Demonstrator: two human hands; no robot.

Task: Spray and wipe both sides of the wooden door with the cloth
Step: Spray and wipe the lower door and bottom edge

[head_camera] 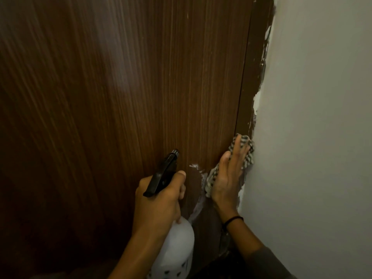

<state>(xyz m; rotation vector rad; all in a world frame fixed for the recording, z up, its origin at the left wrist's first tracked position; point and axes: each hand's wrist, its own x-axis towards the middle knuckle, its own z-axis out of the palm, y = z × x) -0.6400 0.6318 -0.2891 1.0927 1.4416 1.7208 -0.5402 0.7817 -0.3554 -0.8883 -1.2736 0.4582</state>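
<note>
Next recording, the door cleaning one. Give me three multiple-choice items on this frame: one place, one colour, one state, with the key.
1. Where is the cloth? A) on the floor B) against the door's right edge, beside the wall C) over the bottle
2. The spray bottle's trigger head is: A) black B) red C) yellow
3. The right hand is: A) a fist B) flat on the cloth, fingers straight C) hanging free
Key: B, pressed where door meets wall; A, black head above white body; B, straight fingers press it.
</note>
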